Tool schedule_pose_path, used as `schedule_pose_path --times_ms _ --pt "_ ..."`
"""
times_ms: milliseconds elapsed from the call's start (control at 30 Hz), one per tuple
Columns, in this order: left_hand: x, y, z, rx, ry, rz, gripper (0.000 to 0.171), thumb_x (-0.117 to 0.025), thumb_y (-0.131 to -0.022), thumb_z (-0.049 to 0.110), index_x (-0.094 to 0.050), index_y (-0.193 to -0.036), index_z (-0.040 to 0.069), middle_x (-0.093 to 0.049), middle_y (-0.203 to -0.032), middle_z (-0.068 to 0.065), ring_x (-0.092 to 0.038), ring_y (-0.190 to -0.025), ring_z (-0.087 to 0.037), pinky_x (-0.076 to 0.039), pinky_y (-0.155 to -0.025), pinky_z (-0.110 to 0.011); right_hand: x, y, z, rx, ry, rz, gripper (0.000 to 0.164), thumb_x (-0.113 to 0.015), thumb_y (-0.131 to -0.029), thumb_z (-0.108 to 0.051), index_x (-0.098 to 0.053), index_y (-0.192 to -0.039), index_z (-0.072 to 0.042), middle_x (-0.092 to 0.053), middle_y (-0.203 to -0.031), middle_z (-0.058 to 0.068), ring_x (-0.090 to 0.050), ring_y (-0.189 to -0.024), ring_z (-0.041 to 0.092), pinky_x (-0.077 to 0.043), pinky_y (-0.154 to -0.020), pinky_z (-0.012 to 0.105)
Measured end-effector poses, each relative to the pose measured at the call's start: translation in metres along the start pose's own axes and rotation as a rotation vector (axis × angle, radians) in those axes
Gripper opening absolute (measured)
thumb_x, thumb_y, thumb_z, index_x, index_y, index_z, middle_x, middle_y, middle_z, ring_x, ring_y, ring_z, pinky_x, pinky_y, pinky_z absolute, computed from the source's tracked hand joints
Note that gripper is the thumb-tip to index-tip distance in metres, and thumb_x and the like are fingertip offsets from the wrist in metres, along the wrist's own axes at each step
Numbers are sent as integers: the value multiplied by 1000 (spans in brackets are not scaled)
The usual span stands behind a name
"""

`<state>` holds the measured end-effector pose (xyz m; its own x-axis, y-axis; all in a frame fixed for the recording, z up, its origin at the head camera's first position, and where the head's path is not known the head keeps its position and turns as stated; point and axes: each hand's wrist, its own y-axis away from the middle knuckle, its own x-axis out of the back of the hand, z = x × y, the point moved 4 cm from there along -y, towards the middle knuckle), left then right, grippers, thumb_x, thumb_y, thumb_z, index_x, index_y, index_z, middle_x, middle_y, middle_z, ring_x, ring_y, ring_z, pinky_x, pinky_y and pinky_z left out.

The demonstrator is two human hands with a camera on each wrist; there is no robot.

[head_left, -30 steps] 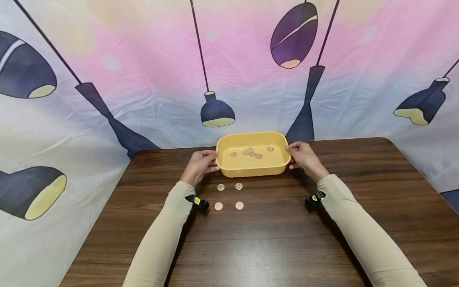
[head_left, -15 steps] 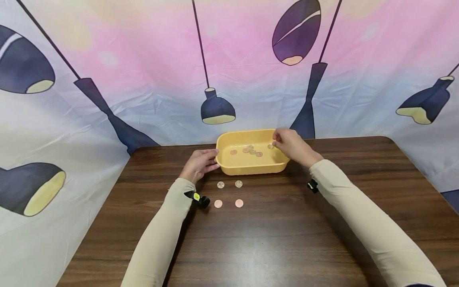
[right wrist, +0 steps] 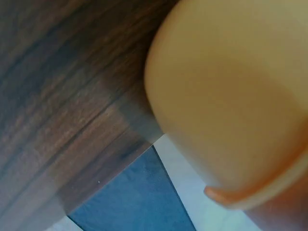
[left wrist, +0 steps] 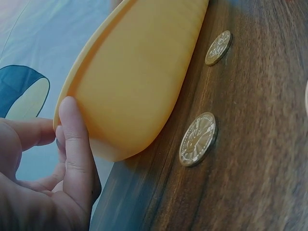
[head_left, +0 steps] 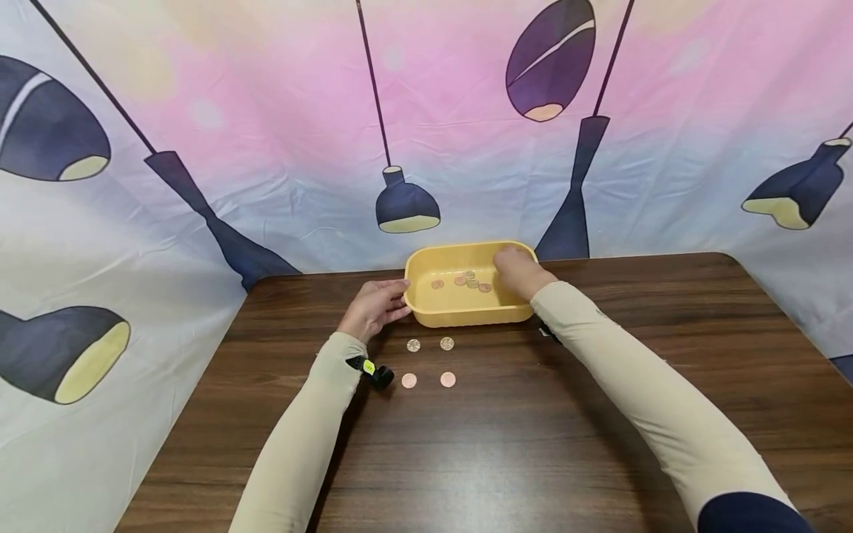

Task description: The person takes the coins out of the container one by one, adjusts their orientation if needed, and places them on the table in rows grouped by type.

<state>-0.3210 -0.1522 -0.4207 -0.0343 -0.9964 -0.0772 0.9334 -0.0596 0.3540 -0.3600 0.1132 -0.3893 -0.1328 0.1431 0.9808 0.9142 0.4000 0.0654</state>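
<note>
A yellow plastic tray [head_left: 473, 318] sits at the back of the table, and its left rim is pinched by my left hand [head_left: 375, 305]. In the left wrist view the thumb and fingers [left wrist: 74, 139] meet at the rim of the tray [left wrist: 134, 82]. My right hand [head_left: 520, 272] reaches over the tray's right side, down into it; I cannot tell whether it holds a coin, as its fingertips are hidden. Several copper and gold coins [head_left: 472, 283] lie on the tray's floor, left of that hand. The right wrist view shows only the tray's outer wall [right wrist: 216, 96].
In front of the tray two gold coins, a left one [head_left: 413, 346] and a right one [head_left: 447, 343], form a row. Nearer are two copper coins [head_left: 409, 380]. A printed cloth [head_left: 320, 148] hangs behind the brown wooden table [head_left: 466, 444].
My right hand has let go of the tray's right rim and moved left, into the tray, covering the spot of the rightmost coin. The left hand stays on the rim.
</note>
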Motion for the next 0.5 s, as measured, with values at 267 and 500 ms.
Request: schedule_pose_path --times_ms 267,500 --pt "-3 -1 -2 7 7 17 41 -63 -107 15 -59 -142 -6 -61 -89 -6 -63 -70 -8 -61 -64 -18 -13 -5 1 -55 56 -34 21 -53 -97 15 -69 -94 2 -72 -104 21 -71 -90 30 -62 -82 45" --pt "0 -1 -1 0 13 23 42 -63 -107 17 -58 -143 -5 -60 -90 -6 -62 -69 -7 -61 -63 -17 -10 -6 -1 74 186 -44 18 -56 -97 10 -71 -93 1 -73 -100 21 -73 -90 33 -64 -83 44"
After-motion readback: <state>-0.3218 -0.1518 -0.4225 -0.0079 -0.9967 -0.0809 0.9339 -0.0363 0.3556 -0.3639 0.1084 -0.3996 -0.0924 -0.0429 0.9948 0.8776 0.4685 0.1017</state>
